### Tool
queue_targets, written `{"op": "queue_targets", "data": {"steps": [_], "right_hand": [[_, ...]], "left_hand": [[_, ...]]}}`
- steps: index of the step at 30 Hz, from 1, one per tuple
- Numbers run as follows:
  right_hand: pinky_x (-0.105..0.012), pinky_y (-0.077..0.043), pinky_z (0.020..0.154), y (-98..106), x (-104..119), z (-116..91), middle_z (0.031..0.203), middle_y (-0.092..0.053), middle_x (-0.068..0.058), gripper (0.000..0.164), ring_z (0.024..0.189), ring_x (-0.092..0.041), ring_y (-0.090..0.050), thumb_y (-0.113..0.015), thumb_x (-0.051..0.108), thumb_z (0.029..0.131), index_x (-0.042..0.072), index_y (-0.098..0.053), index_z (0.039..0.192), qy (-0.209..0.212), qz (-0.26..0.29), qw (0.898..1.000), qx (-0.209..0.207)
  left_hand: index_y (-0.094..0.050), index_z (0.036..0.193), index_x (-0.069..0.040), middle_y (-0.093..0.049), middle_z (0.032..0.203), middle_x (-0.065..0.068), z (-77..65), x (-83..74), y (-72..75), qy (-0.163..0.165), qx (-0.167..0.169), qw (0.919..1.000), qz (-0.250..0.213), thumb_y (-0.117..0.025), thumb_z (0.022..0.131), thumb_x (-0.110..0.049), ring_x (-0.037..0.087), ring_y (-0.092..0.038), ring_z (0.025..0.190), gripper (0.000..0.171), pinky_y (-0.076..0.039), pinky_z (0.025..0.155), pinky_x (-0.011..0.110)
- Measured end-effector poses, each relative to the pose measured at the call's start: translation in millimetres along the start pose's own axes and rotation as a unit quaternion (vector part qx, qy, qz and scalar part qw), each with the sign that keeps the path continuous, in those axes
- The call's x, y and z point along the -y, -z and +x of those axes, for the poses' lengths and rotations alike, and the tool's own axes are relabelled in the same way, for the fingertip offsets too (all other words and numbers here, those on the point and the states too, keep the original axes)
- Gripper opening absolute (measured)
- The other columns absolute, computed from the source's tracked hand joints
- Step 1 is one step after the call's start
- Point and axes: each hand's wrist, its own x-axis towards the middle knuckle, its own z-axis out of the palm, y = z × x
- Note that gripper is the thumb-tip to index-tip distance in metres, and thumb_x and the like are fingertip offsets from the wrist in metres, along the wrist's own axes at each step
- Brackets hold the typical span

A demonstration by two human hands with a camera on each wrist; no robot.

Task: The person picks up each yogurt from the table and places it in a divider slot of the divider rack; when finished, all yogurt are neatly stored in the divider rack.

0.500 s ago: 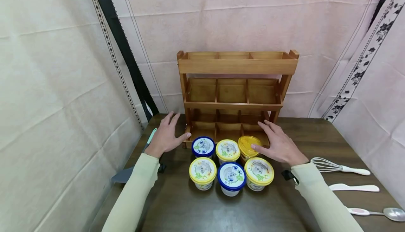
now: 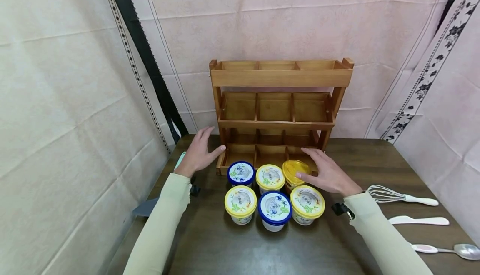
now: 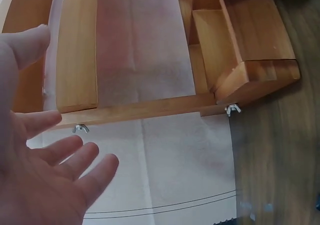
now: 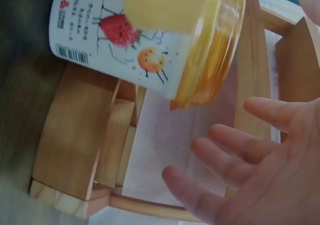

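Note:
My left hand [image 2: 197, 154] hovers with fingers spread by the left end of a three-tier wooden rack [image 2: 281, 78], holding nothing. My right hand [image 2: 328, 173], likewise spread and without a thing in it, is beside a tub with a clear amber lid [image 2: 292, 168]. Its thumb overlaps that lid in the head view; in the right wrist view a gap shows between fingers and tub [image 4: 120, 40]. In front of the rack stand two blue-lidded tubs [image 2: 275, 208] and three yellow-lidded tubs [image 2: 241, 202], upright in two rows. The rack's visible compartments hold nothing.
On the right of the dark table [image 2: 225, 254] lie a whisk [image 2: 386, 194], a white knife-like utensil [image 2: 420, 221] and a spoon [image 2: 466, 251]. A grey-bladed, green-handled spatula [image 2: 146, 207] lies at the left, partly behind my sleeve. Pale cloth [image 2: 285, 25] hangs behind the rack.
My left hand has shifted slightly upward in the head view, and my right hand slightly to the left. The tubs and the rack stay where they were.

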Motion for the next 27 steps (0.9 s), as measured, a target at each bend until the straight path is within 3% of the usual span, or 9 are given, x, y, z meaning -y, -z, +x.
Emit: {"op": "queue_targets", "data": {"steps": [7,13,27], "right_hand": [[-0.076,-0.039,0.112,-6,-3,1,0.166,-0.039,-0.019,0.096,0.149,-0.047,-0.040,-0.071,0.068,0.089,0.019,-0.036,0.164,0.009,0.025,1.000,0.004],[-0.072,-0.045,0.109,-10,-7,3,0.163,-0.044,-0.018,0.095,0.144,-0.046,-0.046,-0.074,0.066,0.088,0.018,-0.038,0.162,0.019,0.034,0.999,0.003],[-0.063,-0.052,0.107,-21,-20,2,0.160,-0.048,-0.014,0.095,0.136,-0.038,-0.054,-0.082,0.058,0.085,0.017,-0.042,0.160,0.026,0.098,0.995,0.017]], "left_hand": [[-0.032,0.165,-0.014,-0.036,0.165,0.020,15.8,-0.9,3.3,-0.016,-0.036,0.9981,-0.047,-0.062,0.101,-0.059,0.042,-0.044,0.148,0.083,-0.039,0.120,0.063],[-0.036,0.163,-0.013,-0.043,0.158,0.021,31.3,-1.8,4.9,-0.018,-0.062,0.9935,-0.094,-0.062,0.103,-0.056,0.039,-0.052,0.139,0.079,-0.048,0.114,0.058],[-0.040,0.159,-0.007,-0.044,0.158,0.017,71.8,1.2,3.4,-0.013,-0.099,0.9669,-0.235,-0.057,0.109,-0.041,0.034,-0.047,0.147,0.063,-0.044,0.119,0.054]]}}
